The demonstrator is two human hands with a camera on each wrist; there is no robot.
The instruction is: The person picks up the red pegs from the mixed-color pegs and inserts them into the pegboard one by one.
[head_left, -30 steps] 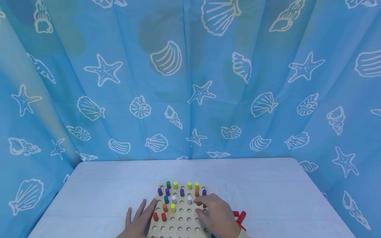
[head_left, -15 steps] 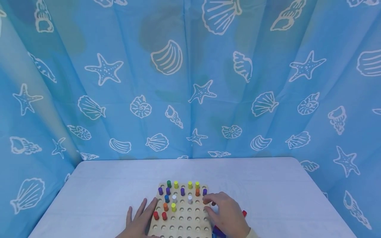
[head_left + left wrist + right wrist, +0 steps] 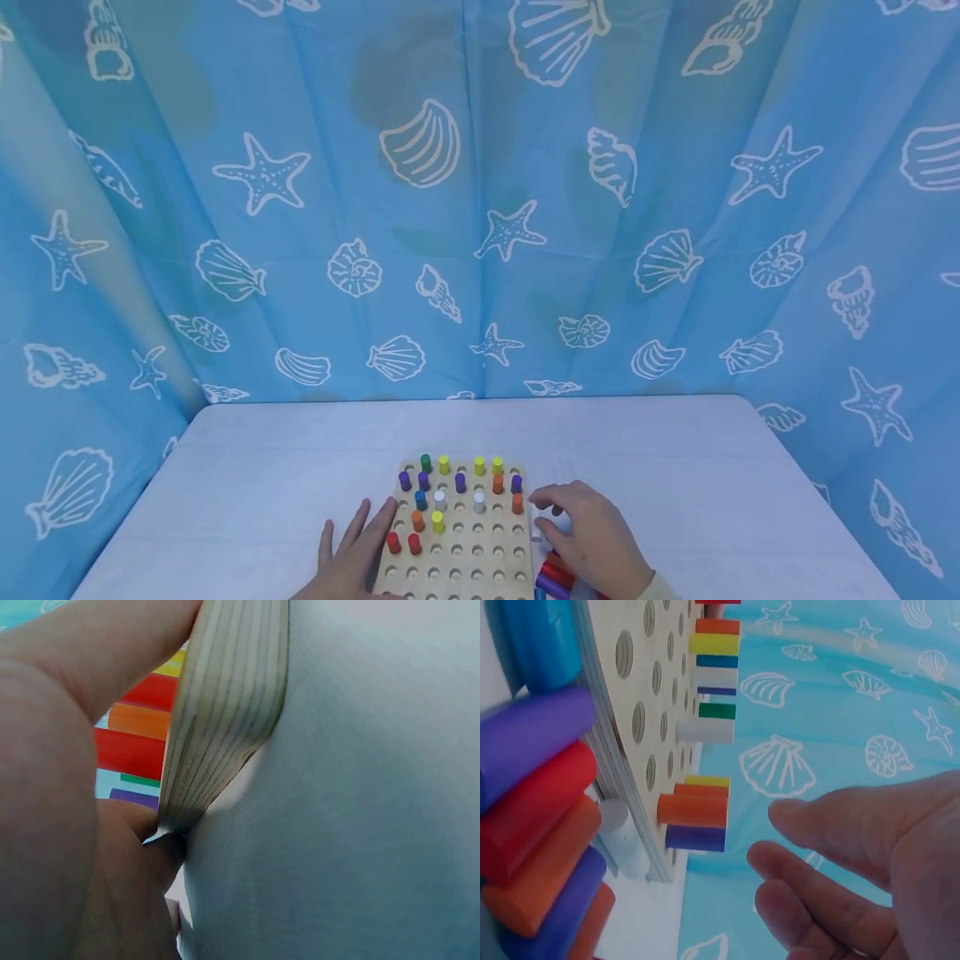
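A pale wooden pegboard (image 3: pixel 467 562) bears upright coloured pegs in its far rows. My left hand (image 3: pixel 351 554) rests against the board's left side with straight, spread fingers; its thumb lies at the near edge. In the left wrist view the layered board corner (image 3: pixel 225 712) sits between thumb and finger. My right hand (image 3: pixel 588 533) hovers just past the right edge, thumb and fingers apart, holding nothing. Nearest it stands an orange peg (image 3: pixel 517 503) in the rightmost column, in front of a purple peg (image 3: pixel 517 483). The right wrist view shows this orange peg (image 3: pixel 692 810) seated in its hole.
Loose pegs lie piled beside the board's right edge, among them a red peg (image 3: pixel 540 810), a purple peg (image 3: pixel 532 742) and a blue peg (image 3: pixel 544 645). A white peg (image 3: pixel 626 836) lies close along that edge. A white table (image 3: pixel 675 467) meets a blue shell-print curtain (image 3: pixel 480 208).
My right hand has let go of the orange peg, which stands in the rightmost column, and has drawn back to the right. The left hand keeps its place.
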